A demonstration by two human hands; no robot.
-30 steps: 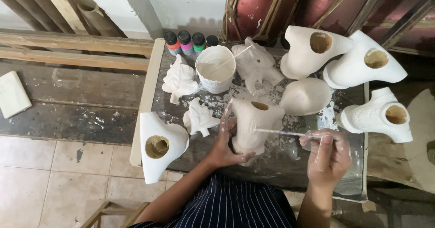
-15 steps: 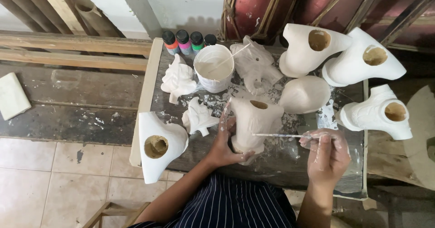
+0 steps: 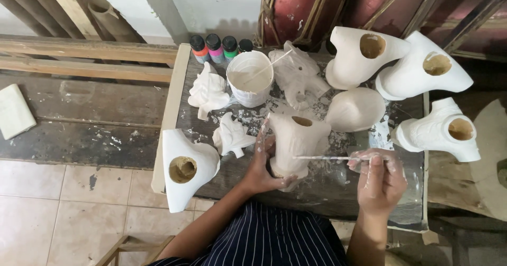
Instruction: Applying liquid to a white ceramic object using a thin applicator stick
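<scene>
My left hand (image 3: 262, 163) grips a pale hollow clay figure (image 3: 296, 142) standing upright on the paint-spattered worktable (image 3: 317, 189). My right hand (image 3: 380, 179), smeared with white, holds a thin brush (image 3: 325, 157) level, its tip touching the figure's right side. A white bucket of white paint (image 3: 250, 78) with a stick in it stands behind the figure.
Several white hollow figures ring the table: one at the front left edge (image 3: 186, 165), three at the right (image 3: 438, 131), (image 3: 425, 68), (image 3: 364, 52). Small plaster pieces (image 3: 209, 89), (image 3: 231, 136) and several coloured paint bottles (image 3: 214, 47) sit near the bucket. Wooden planks (image 3: 84, 60) lie left.
The right hand and brush have shifted slightly, the brush tip staying against the figure. The left hand keeps its hold.
</scene>
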